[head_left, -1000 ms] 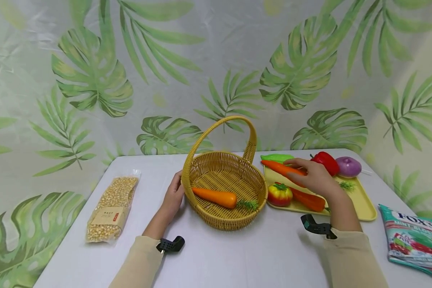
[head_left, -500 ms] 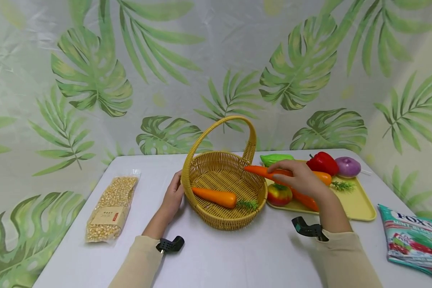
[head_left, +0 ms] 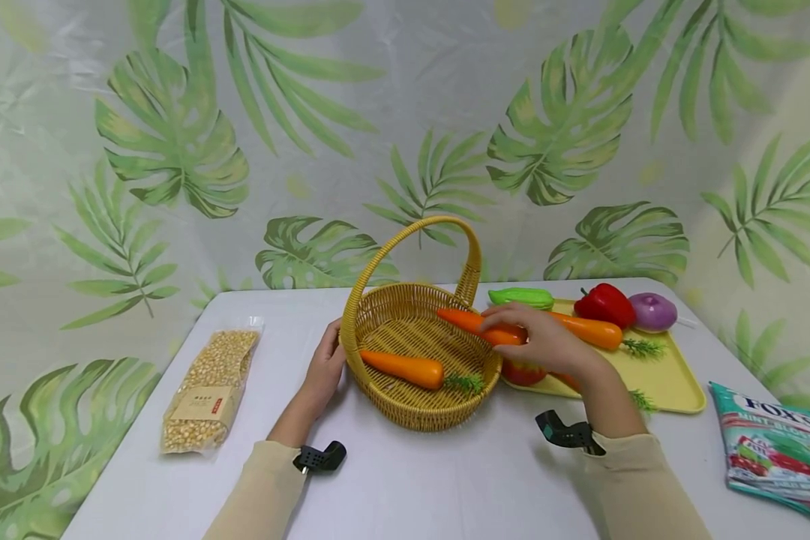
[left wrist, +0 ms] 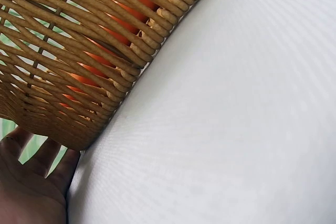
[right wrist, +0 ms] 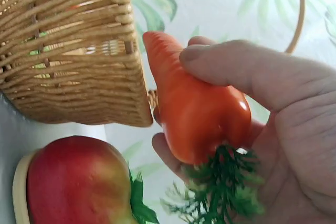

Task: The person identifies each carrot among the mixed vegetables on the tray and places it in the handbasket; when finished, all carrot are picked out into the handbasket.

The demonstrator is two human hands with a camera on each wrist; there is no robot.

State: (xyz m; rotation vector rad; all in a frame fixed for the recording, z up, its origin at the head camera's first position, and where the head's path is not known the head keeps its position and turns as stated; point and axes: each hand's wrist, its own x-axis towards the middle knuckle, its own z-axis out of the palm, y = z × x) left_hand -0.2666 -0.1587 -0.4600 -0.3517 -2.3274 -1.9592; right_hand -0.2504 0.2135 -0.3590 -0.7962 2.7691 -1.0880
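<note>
My right hand [head_left: 547,341] pinches a carrot [right wrist: 194,108] between thumb and fingers. The carrot's pointed end reaches over the right rim of the yellow wicker basket [head_left: 415,420], and its green top hangs down beneath the palm. Inside the basket, another carrot [head_left: 405,370] lies near the front. On the basket's left side, my left hand [head_left: 322,375] rests against the outer wall with fairly straight fingers [left wrist: 42,156]; its thumb is hidden. Close below my right hand sits a red-and-yellow fruit with green leaves [right wrist: 79,182], partly covered in the head view.
A yellow tray [head_left: 675,382] at the right bears more carrots [head_left: 597,331], a red bell pepper [head_left: 605,305] and a purple onion [head_left: 652,312]. A green vegetable [head_left: 521,298] lies at its back-left corner. A corn kernel bag [head_left: 209,394] lies left, a FOX'S candy bag [head_left: 776,450] far right.
My right hand has carried the carrot leftward from above the tray to the basket's right rim, uncovering another carrot on the tray. My left hand and the basket have stayed put.
</note>
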